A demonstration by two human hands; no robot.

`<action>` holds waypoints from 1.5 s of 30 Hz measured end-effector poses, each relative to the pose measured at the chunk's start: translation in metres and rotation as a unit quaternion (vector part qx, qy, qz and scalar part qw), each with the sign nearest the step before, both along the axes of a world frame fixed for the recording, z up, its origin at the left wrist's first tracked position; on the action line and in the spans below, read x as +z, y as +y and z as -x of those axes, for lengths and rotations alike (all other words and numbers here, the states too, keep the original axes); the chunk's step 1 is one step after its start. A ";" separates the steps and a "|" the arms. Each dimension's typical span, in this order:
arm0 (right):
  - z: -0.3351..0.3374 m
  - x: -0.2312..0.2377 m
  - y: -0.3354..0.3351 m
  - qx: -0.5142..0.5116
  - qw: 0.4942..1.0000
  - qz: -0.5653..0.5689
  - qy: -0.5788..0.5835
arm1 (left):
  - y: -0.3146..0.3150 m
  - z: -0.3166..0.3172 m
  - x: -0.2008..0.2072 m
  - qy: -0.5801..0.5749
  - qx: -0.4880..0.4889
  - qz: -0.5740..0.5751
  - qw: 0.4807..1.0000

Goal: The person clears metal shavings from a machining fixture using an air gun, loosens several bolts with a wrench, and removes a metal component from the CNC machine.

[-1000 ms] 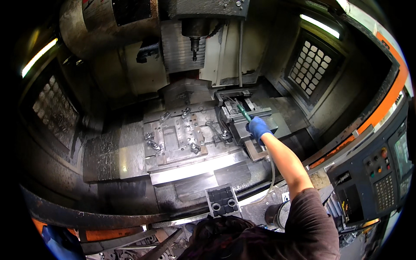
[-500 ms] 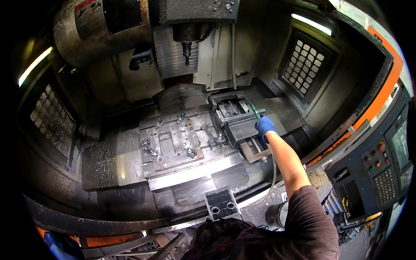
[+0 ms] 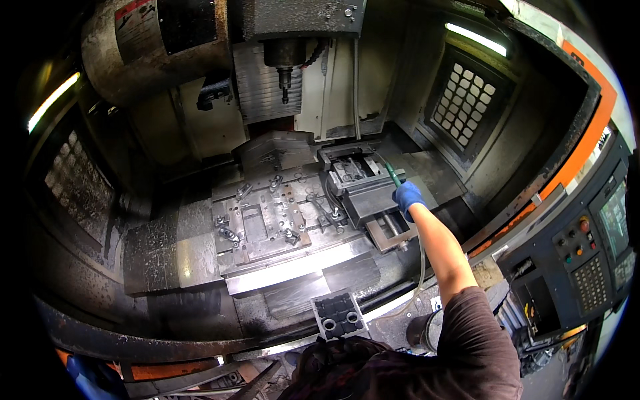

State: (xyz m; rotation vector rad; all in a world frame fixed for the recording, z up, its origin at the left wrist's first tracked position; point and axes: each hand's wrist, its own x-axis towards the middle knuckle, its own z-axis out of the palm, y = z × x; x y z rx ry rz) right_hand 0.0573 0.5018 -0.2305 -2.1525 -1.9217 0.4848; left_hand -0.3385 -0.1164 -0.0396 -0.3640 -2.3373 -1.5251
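Note:
My right hand, in a blue glove, reaches far into the machine. Its fingers are wrapped round a green air blow gun, whose thin nozzle points up and left over the machine vise. A pale hose hangs down from below the hand. Inside the vise's far end lies a dark metal part with recesses; its details are hard to make out. Left of the vise, a fixture plate carries several bolts and clamps. My left hand is out of view.
Above the table hangs the spindle with its tool. A machined block with two round bores sits at the front edge. The control panel stands at right, beside the orange-edged door frame. A bucket is below.
The view has shifted slightly. My right hand stays almost in place beside the vise, still gripping the blow gun, with its tip tilted a little differently.

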 end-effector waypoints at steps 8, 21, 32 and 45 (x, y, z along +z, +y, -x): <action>-0.006 -0.012 0.017 -0.006 1.000 -0.005 0.023 | -0.006 -0.002 0.002 0.012 0.009 0.033 0.999; -0.013 -0.023 0.036 0.015 1.000 -0.022 -0.006 | -0.009 -0.017 0.017 0.029 0.018 0.120 0.992; -0.045 -0.051 0.072 0.003 0.995 -0.022 0.096 | -0.010 -0.005 0.031 0.016 -0.034 0.251 0.967; -0.042 -0.067 0.064 0.075 0.991 -0.003 0.111 | 0.005 -0.017 0.051 0.058 -0.008 0.456 0.888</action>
